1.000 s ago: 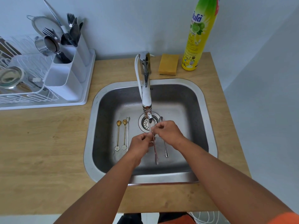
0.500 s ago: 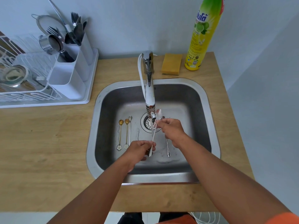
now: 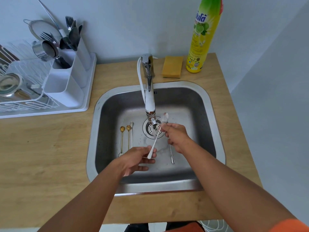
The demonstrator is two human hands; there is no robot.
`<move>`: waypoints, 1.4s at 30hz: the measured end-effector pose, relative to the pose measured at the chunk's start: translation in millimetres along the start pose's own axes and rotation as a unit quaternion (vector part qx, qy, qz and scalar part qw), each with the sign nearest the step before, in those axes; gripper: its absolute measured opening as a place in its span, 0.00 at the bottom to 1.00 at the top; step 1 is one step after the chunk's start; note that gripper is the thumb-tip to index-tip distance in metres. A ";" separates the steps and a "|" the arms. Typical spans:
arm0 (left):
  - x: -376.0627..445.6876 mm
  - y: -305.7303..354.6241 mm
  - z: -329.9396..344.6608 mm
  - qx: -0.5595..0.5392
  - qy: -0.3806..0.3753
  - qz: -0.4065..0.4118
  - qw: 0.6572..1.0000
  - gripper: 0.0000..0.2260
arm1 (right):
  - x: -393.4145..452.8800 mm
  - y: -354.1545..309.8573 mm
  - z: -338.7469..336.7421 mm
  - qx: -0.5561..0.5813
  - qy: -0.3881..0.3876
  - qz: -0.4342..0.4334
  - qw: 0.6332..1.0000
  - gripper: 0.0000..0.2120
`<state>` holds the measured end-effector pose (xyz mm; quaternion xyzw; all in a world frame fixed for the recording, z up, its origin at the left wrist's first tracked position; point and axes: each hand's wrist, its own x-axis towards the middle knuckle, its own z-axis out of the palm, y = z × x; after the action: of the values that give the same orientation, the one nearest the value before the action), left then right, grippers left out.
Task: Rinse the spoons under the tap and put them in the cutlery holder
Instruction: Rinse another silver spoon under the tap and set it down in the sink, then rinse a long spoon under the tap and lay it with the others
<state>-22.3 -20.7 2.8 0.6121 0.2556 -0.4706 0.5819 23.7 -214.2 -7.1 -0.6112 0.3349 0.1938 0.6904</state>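
Observation:
I hold one long silver spoon (image 3: 156, 138) slanted under the tap (image 3: 149, 101) over the drain. My right hand (image 3: 175, 134) pinches it just below the bowl, which sticks up beside the spout. My left hand (image 3: 138, 159) grips the handle's end. Three more spoons (image 3: 127, 137), two gold and one silver, lie side by side on the sink floor at the left. Another silver spoon (image 3: 171, 154) lies under my right wrist, partly hidden. The white cutlery holder (image 3: 70, 77) stands on the drying rack at the left, with forks and spoons in its back compartment.
The steel sink (image 3: 93, 139) is set in a wooden counter (image 3: 41, 156). A yellow sponge (image 3: 172, 66) and a tall dish-soap bottle (image 3: 203, 36) stand behind the sink. The white drying rack (image 3: 21, 101) holds metal cups and a strainer.
My hands have slid apart along the spoon: the right went up to the bowl end by the spout, the left down to the handle's end.

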 end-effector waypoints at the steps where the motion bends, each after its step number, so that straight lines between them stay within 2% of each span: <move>1: 0.2 1.5 -1.3 -0.003 -0.004 0.001 1.000 0.16 | 0.2 0.1 -1.4 0.003 0.000 0.001 1.000 0.05; 6: 7.3 23.4 10.1 -0.061 -0.019 0.020 0.998 0.15 | -6.0 8.2 3.4 0.023 -0.043 0.016 0.999 0.10; 9: 12.3 37.9 18.7 -0.044 0.007 0.040 0.998 0.13 | -10.0 12.5 7.4 0.037 -0.075 0.019 0.996 0.07; 12: 15.5 42.9 22.0 0.000 0.041 0.046 0.998 0.11 | -7.8 11.8 4.7 0.029 -0.073 -0.001 0.997 0.05; 16: 17.1 41.0 22.7 -0.015 0.045 0.044 0.998 0.12 | -5.7 9.4 0.9 0.035 -0.089 -0.013 0.995 0.04; 19: 16.8 37.4 22.2 -0.037 0.050 0.047 0.997 0.12 | -7.4 8.9 -0.7 0.047 -0.129 -0.001 0.991 0.04; 22: 14.1 32.6 20.8 -0.042 0.036 0.048 0.997 0.10 | -7.7 11.5 -1.2 0.058 -0.152 0.006 0.987 0.07; 25: 10.3 27.2 21.2 -0.052 0.015 0.046 0.997 0.10 | -6.9 13.9 -0.8 0.064 -0.156 0.008 0.986 0.04; 28: 7.9 19.4 20.6 -0.058 -0.014 0.046 0.997 0.11 | -4.6 12.8 -3.1 0.108 -0.177 0.033 0.978 0.04; 30: 5.3 13.4 18.8 -0.048 -0.044 0.048 0.997 0.11 | -0.8 9.7 -7.4 0.142 -0.179 0.045 0.972 0.07; 32: 3.2 5.5 15.6 -0.025 -0.061 0.046 0.997 0.11 | 5.0 5.2 -12.8 0.172 -0.159 0.046 0.971 0.09; 34: 2.3 -0.5 10.7 0.025 -0.067 0.046 0.996 0.11 | 11.1 -0.2 -17.1 0.186 -0.113 0.037 0.975 0.07; 36: 4.0 -2.8 4.5 0.075 -0.039 0.048 0.995 0.11 | 16.1 -4.4 -20.4 0.156 -0.047 0.017 0.986 0.03; 39: 13.3 -3.1 -4.2 0.105 0.098 0.062 0.988 0.05 | 22.2 -6.8 -28.3 -0.010 0.076 -0.034 0.996 0.02; 42: 28.6 -2.9 -17.5 0.130 0.259 0.091 0.953 0.03 | 26.8 -2.5 -37.1 -0.217 0.156 -0.083 0.960 0.07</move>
<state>-7.8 -10.2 -25.6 0.8039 0.2768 -0.2701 0.4518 35.8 -254.6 -25.1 -0.7945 0.3363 0.1063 0.4943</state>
